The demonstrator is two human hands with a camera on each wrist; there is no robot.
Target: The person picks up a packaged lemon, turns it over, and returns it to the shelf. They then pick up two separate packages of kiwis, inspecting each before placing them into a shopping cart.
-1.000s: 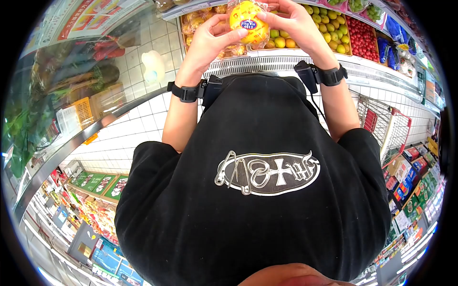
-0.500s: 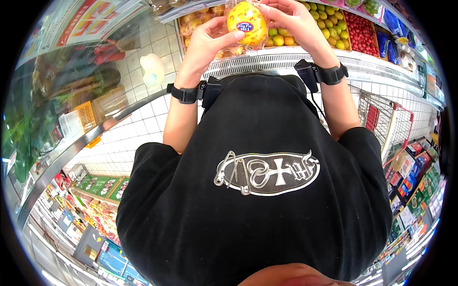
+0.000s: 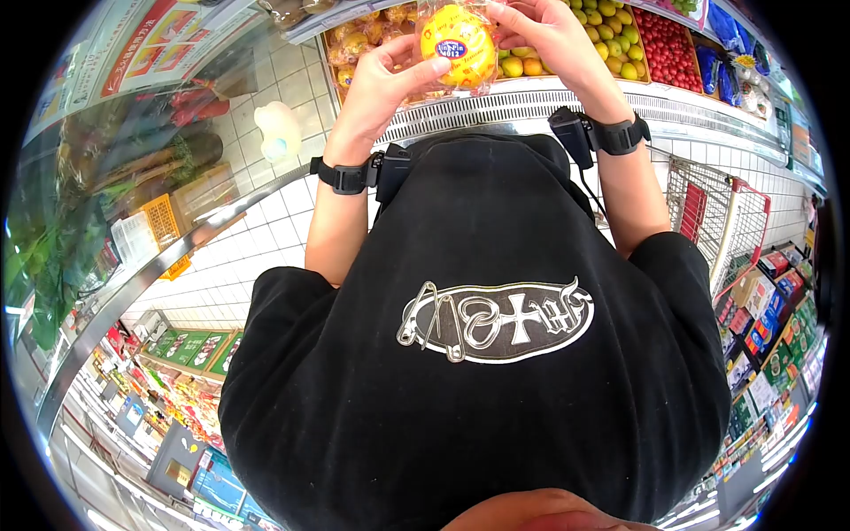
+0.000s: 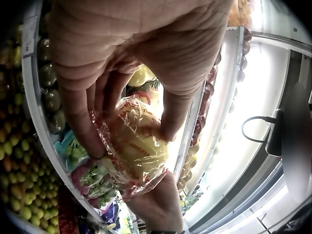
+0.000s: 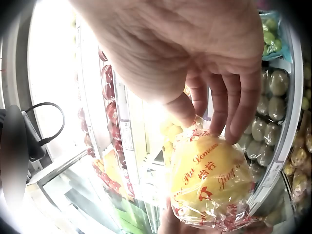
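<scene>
Wrapped lemon (image 3: 458, 46) btwn fruit shelf (image 3: 567, 97), fingers (image 3: 440, 65)

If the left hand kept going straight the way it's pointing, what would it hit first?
Probably the display bin of wrapped yellow fruit just beyond the left hand, which grips the wrapped lemon; depth is unclear.

"4012" on fruit sticker (image 3: 451, 50)

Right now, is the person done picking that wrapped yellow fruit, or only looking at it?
Done: the wrapped yellow fruit is up off the fruit shelf. In hand: the left hand and the right hand both hold it, fingers on the wrap, sticker facing up. Left: it is not yet in the shopping cart beside the person.
</scene>
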